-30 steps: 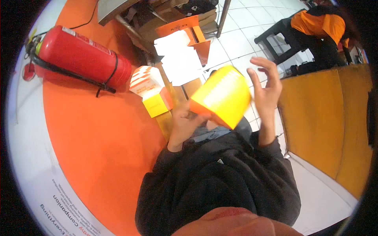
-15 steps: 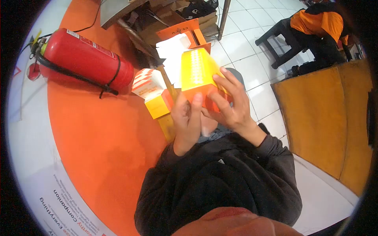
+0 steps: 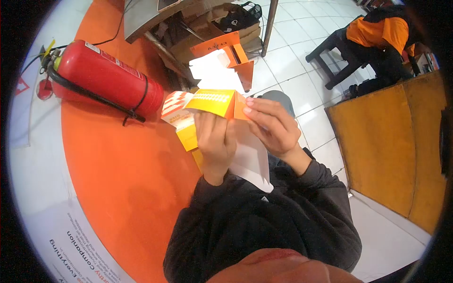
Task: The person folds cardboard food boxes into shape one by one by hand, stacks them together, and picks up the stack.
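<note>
I hold a yellow and orange cardboard box in front of my lap, its panels partly unfolded. A white flap sticks out at its far side, and a broad white panel hangs toward my body. My left hand is closed on the near edge of the yellow panel, its fingertips hidden behind the card. On the other side my right hand pinches the orange end. Just left of these stands another open box, yellow with a red-and-white patterned lid.
A red fire extinguisher is at the left by an orange wall. An open orange box stands beyond my hands, near a metal table. To the right are a wooden panel and a dark stool with an orange garment.
The box has been turned and lowered toward me; its white inner panel now hangs down. My left hand has shifted to the yellow panel's edge, and my right hand holds the orange end.
</note>
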### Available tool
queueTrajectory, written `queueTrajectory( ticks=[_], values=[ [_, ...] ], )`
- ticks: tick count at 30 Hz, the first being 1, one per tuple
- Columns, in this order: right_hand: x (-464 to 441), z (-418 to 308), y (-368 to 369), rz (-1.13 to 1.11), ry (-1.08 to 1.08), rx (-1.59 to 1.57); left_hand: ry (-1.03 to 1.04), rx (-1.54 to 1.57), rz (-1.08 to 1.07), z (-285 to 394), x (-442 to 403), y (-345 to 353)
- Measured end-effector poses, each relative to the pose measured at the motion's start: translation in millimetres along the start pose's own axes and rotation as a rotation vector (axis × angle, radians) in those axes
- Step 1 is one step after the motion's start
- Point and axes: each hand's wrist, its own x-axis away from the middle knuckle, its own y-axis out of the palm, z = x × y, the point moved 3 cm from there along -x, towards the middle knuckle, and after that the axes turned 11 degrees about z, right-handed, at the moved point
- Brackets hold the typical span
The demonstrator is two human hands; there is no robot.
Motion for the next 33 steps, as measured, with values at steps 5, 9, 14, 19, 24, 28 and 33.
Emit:
queueTrajectory(
  ticks=[5,9,14,19,24,28,33],
  values=[
    [8.1,-0.3,-1.1,0.018,0.103,-0.023,-0.497,0.382,-0.007,-11.8,17.8,-3.1],
    [9.7,-2.5,2.2,-0.064,-0.117,0.057,-0.757,0.703,0.176,-13.4,20.3,4.8],
    [7.0,6.6,-1.9,0.052,0.166,0.002,-0.629,0.384,0.140,-18.7,16.6,3.9],
    [17.0,13.2,11.3,0.169,0.601,-0.266,-0.458,0.268,0.021,-12.0,20.1,18.1],
    [18.2,12.9,8.3,0.128,0.680,-0.369,-0.828,0.988,0.124,-19.0,24.5,26.3],
    [20.8,10.2,14.3,0.024,0.651,-0.313,-0.785,1.073,0.138,-27.6,36.0,33.6],
    [8.6,-0.2,12.1,-0.283,0.329,0.040,-0.730,1.029,0.228,-37.5,29.1,35.4]
  ],
)
